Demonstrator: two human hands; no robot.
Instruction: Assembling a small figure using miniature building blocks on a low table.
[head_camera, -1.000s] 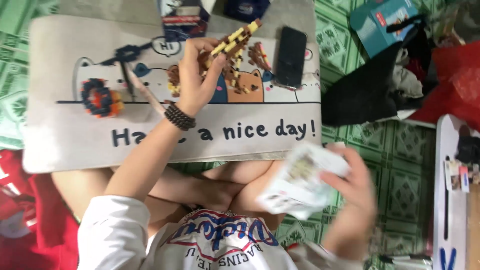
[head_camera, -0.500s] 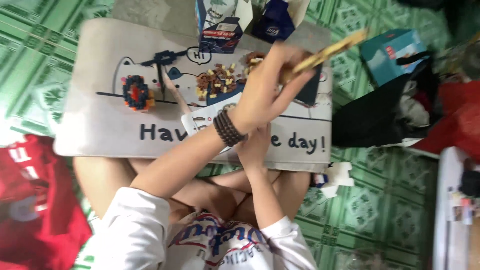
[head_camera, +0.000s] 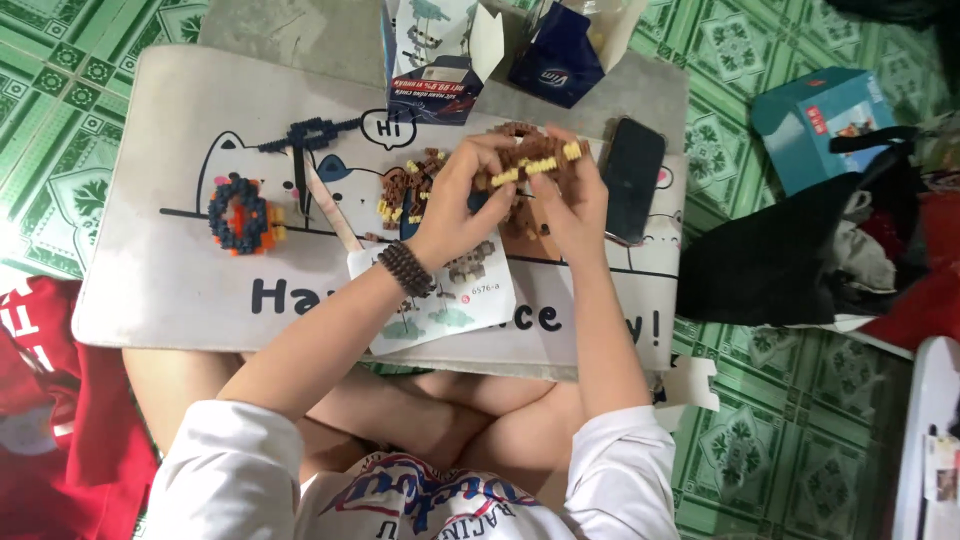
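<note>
Both hands, left hand (head_camera: 462, 195) and right hand (head_camera: 568, 200), grip closed on a knobbly brown-and-yellow brick model (head_camera: 528, 160).

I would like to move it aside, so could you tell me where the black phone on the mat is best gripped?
Grip the black phone across its two long edges, coming from above on its right side. It lies flat and slim on the mat, and the right hand crowds its left edge.

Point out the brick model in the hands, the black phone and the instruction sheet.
brick model (head_camera: 528, 165), head view, on its tan and brown top.
black phone (head_camera: 632, 178), head view, middle of its screen.
instruction sheet (head_camera: 455, 300), head view, lower right part.
</note>
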